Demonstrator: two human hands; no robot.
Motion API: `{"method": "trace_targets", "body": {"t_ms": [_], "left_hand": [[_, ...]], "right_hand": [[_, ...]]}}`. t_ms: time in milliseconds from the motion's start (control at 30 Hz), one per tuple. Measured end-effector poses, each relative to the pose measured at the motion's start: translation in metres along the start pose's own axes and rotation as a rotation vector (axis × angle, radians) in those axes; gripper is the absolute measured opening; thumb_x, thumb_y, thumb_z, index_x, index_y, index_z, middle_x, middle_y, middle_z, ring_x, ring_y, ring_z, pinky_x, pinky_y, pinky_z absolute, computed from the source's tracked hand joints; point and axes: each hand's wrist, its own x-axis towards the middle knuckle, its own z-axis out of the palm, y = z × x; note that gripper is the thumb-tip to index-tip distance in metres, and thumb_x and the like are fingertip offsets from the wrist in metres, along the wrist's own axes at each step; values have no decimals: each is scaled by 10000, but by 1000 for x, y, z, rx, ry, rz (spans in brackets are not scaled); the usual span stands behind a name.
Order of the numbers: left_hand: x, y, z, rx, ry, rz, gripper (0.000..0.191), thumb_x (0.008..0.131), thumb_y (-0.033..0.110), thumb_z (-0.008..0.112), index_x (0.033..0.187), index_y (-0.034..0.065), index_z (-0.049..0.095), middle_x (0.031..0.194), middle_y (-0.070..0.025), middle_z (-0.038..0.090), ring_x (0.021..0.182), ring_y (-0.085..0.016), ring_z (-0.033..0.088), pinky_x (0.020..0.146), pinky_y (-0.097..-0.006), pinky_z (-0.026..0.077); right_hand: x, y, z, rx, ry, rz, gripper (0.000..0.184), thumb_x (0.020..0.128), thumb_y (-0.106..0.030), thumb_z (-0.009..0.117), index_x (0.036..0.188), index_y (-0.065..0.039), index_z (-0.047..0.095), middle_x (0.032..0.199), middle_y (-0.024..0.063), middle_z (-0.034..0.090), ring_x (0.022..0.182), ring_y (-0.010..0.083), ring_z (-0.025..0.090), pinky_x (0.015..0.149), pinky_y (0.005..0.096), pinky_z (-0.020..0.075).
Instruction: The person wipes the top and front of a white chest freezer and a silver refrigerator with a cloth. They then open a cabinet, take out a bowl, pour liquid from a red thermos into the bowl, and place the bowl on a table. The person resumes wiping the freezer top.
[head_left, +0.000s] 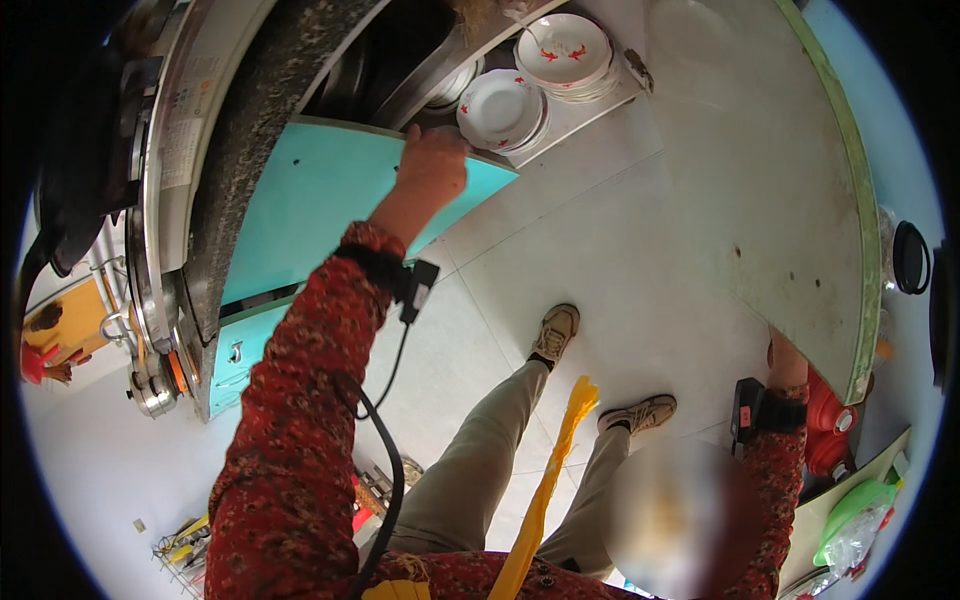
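Note:
My left hand (433, 166) grips the upper edge of a turquoise cabinet door (322, 199), its fingers curled over beside the open cabinet. Just past it, a stack of white scalloped plates (501, 110) with red decoration stands inside, and behind that a stack of white bowls or deep plates (564, 49) with red fish patterns. On the right, a large pale door panel (795, 187) with a worn green edge stands open. My right hand (786, 361) is at its lower edge; the panel hides the fingers, so their grip does not show.
A dark speckled countertop (244, 157) runs along the left, with metal pots (154, 390) beyond. My shoes are on the tiled floor (480, 352). Red containers (829, 420) and a green plastic item (851, 517) lie at right. A yellow strip (551, 487) hangs before me.

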Motion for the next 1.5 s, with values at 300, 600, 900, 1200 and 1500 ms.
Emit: {"method": "trace_targets", "body": {"t_ms": [300,600,900,1200,1500], "left_hand": [[-35,40,-2,32,-116,68,288,797,190,573,1034,91,705,1027,-137,648,1051,-292,557,953,-440,362],[-194,144,-25,-293,-96,71,447,800,317,645,1180,83,663,1338,-252,526,1211,-389,473,1029,-525,311],[-251,201,-26,-377,-631,-189,438,878,409,552,1232,153,581,1373,-143,518,1180,-415,513,938,-678,306],[-258,181,76,-731,-929,-393,340,813,268,537,1069,117,703,1122,-139,691,1060,-335,656,832,-612,464],[-98,72,211,-2013,-332,-1207,378,914,431,552,1115,110,550,1082,-115,693,988,-241,668,838,-475,439]], "right_hand": [[-1,15,4,-49,40,4,299,877,-160,598,1154,-66,533,1055,152,576,942,332,579,810,415,472],[3,16,9,-78,45,-20,334,906,-154,570,1216,-54,497,1138,155,545,1012,320,557,865,406,456],[8,17,15,-125,34,-64,369,935,-148,542,1279,-41,462,1222,158,514,1082,308,535,921,396,440],[6,28,18,-209,22,-106,405,963,-142,515,1341,-28,426,1305,161,482,1153,296,513,976,387,424],[-7,54,18,-390,-6,-132,440,992,-136,487,1404,-16,391,1389,164,451,1223,284,491,1031,377,408]]}}
